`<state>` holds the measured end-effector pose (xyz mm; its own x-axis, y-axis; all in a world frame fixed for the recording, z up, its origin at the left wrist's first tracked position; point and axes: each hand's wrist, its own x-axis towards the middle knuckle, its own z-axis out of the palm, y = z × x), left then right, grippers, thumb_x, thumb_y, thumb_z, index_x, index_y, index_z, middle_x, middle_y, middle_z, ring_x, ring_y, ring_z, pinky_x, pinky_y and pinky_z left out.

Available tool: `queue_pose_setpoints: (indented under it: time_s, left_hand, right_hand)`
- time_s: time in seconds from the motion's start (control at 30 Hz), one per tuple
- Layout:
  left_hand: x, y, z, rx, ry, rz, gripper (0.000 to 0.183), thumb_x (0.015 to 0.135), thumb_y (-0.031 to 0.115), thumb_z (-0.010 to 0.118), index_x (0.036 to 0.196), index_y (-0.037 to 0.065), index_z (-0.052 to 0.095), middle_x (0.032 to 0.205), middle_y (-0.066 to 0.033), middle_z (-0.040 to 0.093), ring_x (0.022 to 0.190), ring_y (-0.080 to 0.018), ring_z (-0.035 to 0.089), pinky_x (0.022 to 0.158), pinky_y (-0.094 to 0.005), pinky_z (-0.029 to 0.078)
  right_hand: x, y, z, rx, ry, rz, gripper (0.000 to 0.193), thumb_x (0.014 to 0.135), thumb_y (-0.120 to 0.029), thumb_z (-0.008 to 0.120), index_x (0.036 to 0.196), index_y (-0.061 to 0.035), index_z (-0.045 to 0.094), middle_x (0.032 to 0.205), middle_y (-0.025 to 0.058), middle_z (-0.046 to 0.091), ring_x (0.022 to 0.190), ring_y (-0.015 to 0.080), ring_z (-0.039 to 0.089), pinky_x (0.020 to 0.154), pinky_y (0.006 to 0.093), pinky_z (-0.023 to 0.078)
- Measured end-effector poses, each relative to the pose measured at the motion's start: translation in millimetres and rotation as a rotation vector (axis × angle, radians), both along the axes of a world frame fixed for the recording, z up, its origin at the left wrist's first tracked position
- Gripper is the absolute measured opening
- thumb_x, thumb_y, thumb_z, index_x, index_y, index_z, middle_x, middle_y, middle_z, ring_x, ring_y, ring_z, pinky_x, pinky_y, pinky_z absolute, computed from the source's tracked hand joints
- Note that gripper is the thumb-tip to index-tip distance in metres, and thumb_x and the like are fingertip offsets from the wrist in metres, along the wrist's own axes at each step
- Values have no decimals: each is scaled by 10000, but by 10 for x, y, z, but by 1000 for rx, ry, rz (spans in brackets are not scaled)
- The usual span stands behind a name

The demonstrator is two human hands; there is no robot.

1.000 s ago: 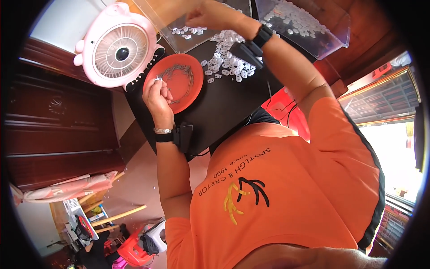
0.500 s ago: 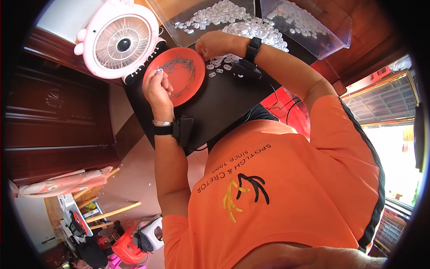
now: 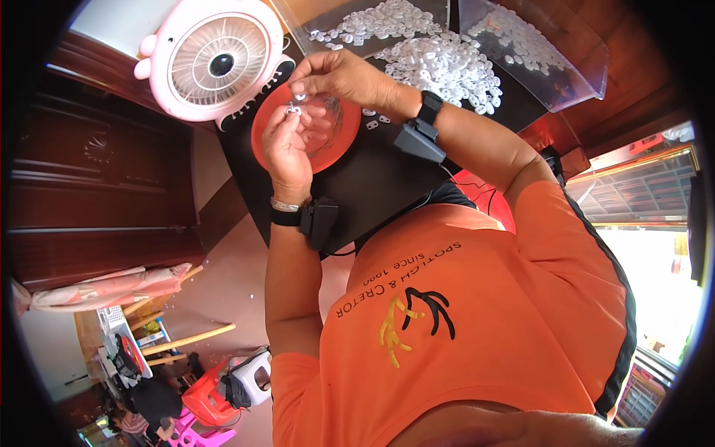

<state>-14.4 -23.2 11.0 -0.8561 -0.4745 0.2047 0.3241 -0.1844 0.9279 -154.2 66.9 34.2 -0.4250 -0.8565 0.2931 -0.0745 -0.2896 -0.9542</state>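
Observation:
My left hand (image 3: 289, 149) is raised over the orange-red plate (image 3: 334, 151), fingertips pinched on a small white plastic piece (image 3: 294, 110). Just above it my right hand (image 3: 344, 78) pinches another small white oval piece (image 3: 300, 97), so the two pieces almost meet. Whether they touch I cannot tell. Thin grey metal bits lie around the inside of the plate, partly hidden by my hands. To the right of my right hand is a heap of white oval pieces (image 3: 439, 71) with holes, and a few loose ones (image 3: 372, 125) lie near my right wrist.
The black table (image 3: 365, 194) carries everything. A pink animal-shaped fan (image 3: 221, 65) stands at the plate's far left. Two clear plastic bins (image 3: 596, 93) with more white pieces stand at the back. Cables run from the black wrist devices. Stools (image 3: 208, 395) stand on the floor at lower left.
My right hand has come left from the edge of the heap to over the plate, bringing a white piece beside the one in my left hand. The whole view has shifted slightly.

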Motion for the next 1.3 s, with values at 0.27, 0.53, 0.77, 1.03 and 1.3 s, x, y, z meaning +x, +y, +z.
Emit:
queue_pose_setpoints:
  time_s: [0.27,0.53,0.77,1.03,1.3]
  left_hand:
    - [17,-189,-96,28,86,24,208,894,187,421,822,26,530,807,-148,631,676,-210,601,607,-279,479]
    - [9,-109,-29,1,-5,38,200,890,187,439,785,36,518,720,-88,585,624,-165,566,563,-243,433]
    - [9,-62,-23,-143,-142,106,197,873,187,497,739,47,534,654,-22,550,570,-112,539,517,-201,392]
    - [11,-45,-30,1,-42,127,193,883,181,470,781,28,530,708,-58,574,608,-140,565,525,-225,409]
    - [28,-103,-28,26,54,36,193,879,153,443,765,20,524,715,-74,574,636,-163,574,557,-245,428]
  right_hand:
    - [52,-51,-260,38,-51,11,95,870,-116,649,889,-23,654,827,-6,648,786,61,582,722,205,465]
    - [-21,-27,-266,9,-166,62,149,868,-113,639,970,-7,657,811,-1,649,727,62,577,668,206,467]
    - [-57,6,-237,14,-180,69,180,863,-123,652,992,2,660,826,26,660,725,79,596,677,222,494]
    - [33,26,-231,32,248,33,198,878,-109,626,1057,-35,664,932,9,672,880,82,595,812,242,477]
    - [29,64,-150,23,41,205,209,879,-100,619,1074,-36,663,925,2,663,847,80,582,786,232,468]
